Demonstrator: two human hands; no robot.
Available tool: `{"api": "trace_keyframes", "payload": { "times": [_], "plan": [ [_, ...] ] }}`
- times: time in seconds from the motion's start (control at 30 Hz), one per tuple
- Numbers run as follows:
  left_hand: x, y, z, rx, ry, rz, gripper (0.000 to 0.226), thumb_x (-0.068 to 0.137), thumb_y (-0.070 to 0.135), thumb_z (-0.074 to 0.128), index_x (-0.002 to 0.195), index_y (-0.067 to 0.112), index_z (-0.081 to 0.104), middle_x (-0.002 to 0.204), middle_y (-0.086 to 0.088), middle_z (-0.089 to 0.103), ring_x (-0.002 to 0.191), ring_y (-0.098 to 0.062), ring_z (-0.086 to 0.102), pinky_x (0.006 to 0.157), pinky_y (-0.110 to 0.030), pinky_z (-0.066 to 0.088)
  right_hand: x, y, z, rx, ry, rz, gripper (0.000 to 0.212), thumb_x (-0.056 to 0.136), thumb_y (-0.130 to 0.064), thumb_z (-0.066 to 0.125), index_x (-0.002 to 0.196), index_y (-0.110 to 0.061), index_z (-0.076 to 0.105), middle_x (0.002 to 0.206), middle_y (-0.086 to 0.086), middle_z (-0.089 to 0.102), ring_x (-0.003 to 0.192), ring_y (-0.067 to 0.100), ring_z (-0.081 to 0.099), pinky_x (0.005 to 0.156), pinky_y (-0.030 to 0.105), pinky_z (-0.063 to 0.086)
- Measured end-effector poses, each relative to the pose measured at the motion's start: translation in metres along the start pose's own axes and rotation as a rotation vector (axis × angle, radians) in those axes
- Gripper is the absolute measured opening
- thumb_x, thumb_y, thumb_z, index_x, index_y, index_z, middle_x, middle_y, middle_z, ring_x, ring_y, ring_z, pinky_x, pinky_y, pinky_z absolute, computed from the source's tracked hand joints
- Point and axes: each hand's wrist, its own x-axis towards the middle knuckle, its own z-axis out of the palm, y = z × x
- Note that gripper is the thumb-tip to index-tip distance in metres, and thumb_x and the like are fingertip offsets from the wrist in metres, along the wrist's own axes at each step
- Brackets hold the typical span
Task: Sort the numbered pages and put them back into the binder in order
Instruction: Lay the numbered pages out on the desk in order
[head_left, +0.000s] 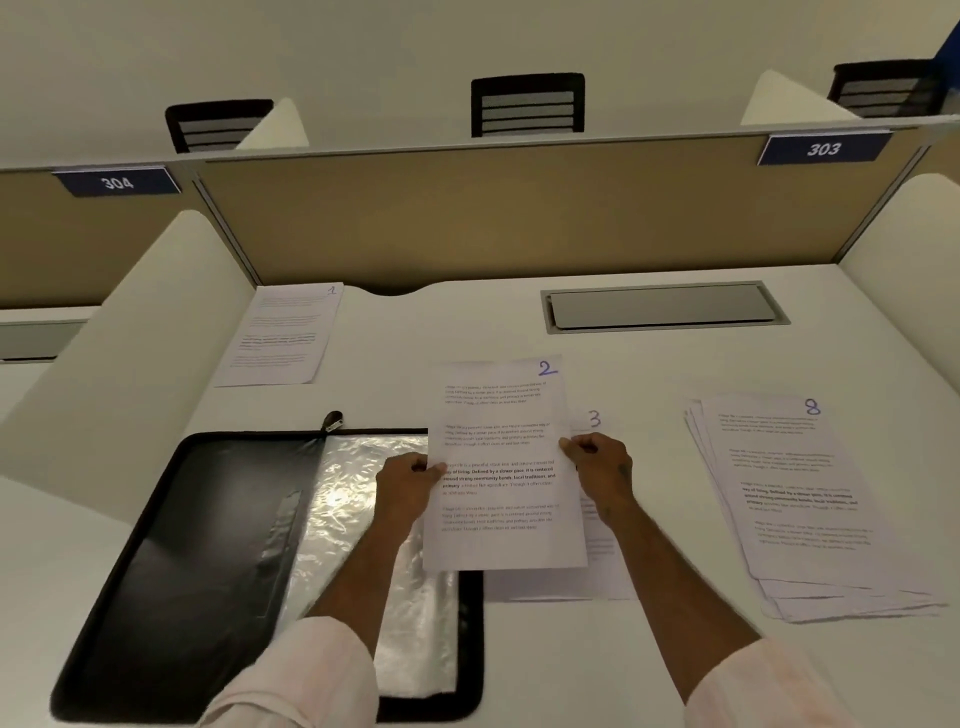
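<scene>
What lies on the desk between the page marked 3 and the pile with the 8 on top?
Nothing: in the head view, the desk is bare between the page marked 3 and the pile.

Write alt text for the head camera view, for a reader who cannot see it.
Both hands, left hand and right hand, hold page 2 up by its side edges over an open black binder on a white desk. Page 1 lies far left, page 3 beneath, a stack topped by page 8 to the right.
</scene>
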Motion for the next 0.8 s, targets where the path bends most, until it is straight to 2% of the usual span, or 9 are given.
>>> {"api": "trace_keyframes", "payload": {
  "times": [0.1,0.2,0.27,0.37,0.47,0.57,0.7,0.8],
  "plan": [
    [0.03,-0.006,-0.038,-0.05,-0.039,0.001,0.008,0.087,0.021,0.07,0.081,0.018,0.075,0.084,0.002,0.076,0.086,-0.023,0.072,0.081,-0.047,0.059,0.005,-0.02,0.032,0.009,-0.017,0.003,0.015,0.086,-0.026,0.073,0.086,-0.011,0.069,0.085,0.003,0.07,0.075,0.016,0.062,0.066,0.028,0.051],
    [0.06,-0.004,-0.073,-0.081,-0.063,0.007,0.016,0.092,0.02,0.066,0.087,0.007,0.072,0.091,-0.008,0.075,0.088,-0.031,0.071,0.081,-0.053,0.058,0.009,-0.043,0.065,-0.008,-0.035,-0.006,0.017,0.086,-0.027,0.074,0.083,-0.011,0.069,0.083,0.006,0.071,0.074,0.017,0.062,0.072,0.034,0.054],
    [0.076,0.002,-0.094,-0.085,-0.044,0.02,0.021,0.092,0.019,0.067,0.087,-0.001,0.07,0.09,-0.012,0.072,0.084,-0.03,0.068,0.08,-0.047,0.056,0.014,-0.059,0.085,-0.003,-0.065,-0.009,0.016,0.086,-0.024,0.075,0.084,-0.009,0.068,0.084,0.008,0.071,0.072,0.017,0.062,0.07,0.033,0.054],
    [0.104,0.008,-0.12,-0.051,-0.008,0.026,0.013,0.09,0.022,0.071,0.08,0.014,0.073,0.087,-0.006,0.074,0.082,-0.024,0.07,0.077,-0.037,0.056,0.023,-0.081,0.112,-0.006,-0.101,0.002,0.016,0.086,-0.019,0.075,0.091,-0.005,0.068,0.086,0.006,0.07,0.071,0.016,0.063,0.062,0.025,0.049],
    [0.135,0.016,-0.139,-0.05,-0.006,0.026,0.013,0.089,0.023,0.072,0.092,0.01,0.074,0.086,-0.003,0.074,0.077,-0.018,0.069,0.067,-0.029,0.056,0.037,-0.102,0.137,-0.011,-0.132,0.002,0.013,0.086,-0.015,0.075,0.093,-0.006,0.069,0.088,0.004,0.07,0.073,0.014,0.063,0.06,0.022,0.046],
    [0.169,0.027,-0.149,-0.022,0.04,0.05,0.009,0.089,0.022,0.072,0.087,0.013,0.072,0.081,0.002,0.069,0.075,-0.012,0.064,0.066,-0.02,0.048,0.064,-0.12,0.163,-0.028,-0.143,-0.002,0.014,0.086,-0.015,0.074,0.092,-0.004,0.069,0.089,0.004,0.071,0.076,0.017,0.065,0.06,0.021,0.046],
    [0.218,0.035,-0.155,0.043,0.084,0.008,0.017,0.087,0.024,0.075,0.089,0.007,0.074,0.087,-0.005,0.071,0.084,-0.019,0.064,0.076,-0.027,0.048,0.105,-0.137,0.194,-0.046,-0.146,0.0,0.014,0.087,-0.017,0.073,0.088,-0.004,0.069,0.09,0.005,0.072,0.077,0.019,0.066,0.06,0.022,0.046],
    [0.26,0.037,-0.157,0.068,0.119,-0.021,0.021,0.084,0.026,0.077,0.086,0.005,0.075,0.087,-0.005,0.071,0.085,-0.02,0.064,0.078,-0.028,0.048,0.139,-0.145,0.219,-0.081,-0.143,0.011,0.017,0.088,-0.02,0.072,0.087,-0.004,0.067,0.088,0.004,0.072,0.073,0.015,0.066,0.059,0.022,0.045]
  ]
}}
